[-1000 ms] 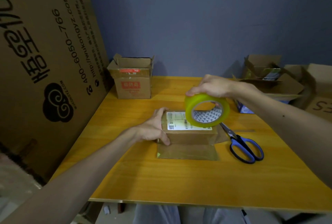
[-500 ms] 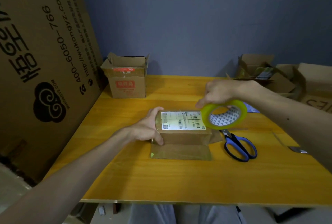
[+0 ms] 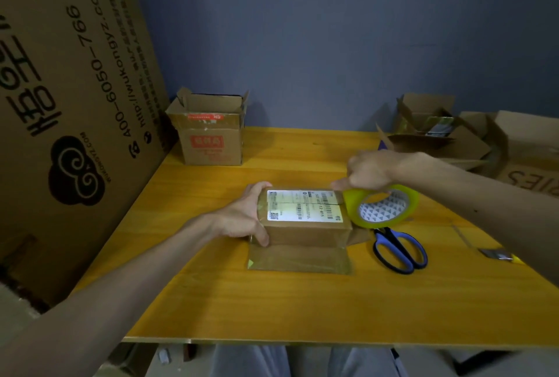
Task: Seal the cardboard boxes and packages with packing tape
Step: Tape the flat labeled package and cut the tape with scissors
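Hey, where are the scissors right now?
In the head view, the blue-handled scissors lie on the yellow table right of the labelled box, just nearer the person than the tape roll in the right hand.

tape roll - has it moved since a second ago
Yes. The right hand has carried the tape roll rightward and down: it was over the small box label, and now it is off the box's right end, just above the scissors.

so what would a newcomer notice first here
The yellow-green packing tape roll stands out, gripped by the right hand at the right end of a small labelled cardboard box that the left hand holds on the wooden table. Blue-handled scissors lie just right of the box, and a huge printed cardboard sheet leans at the table's left side.
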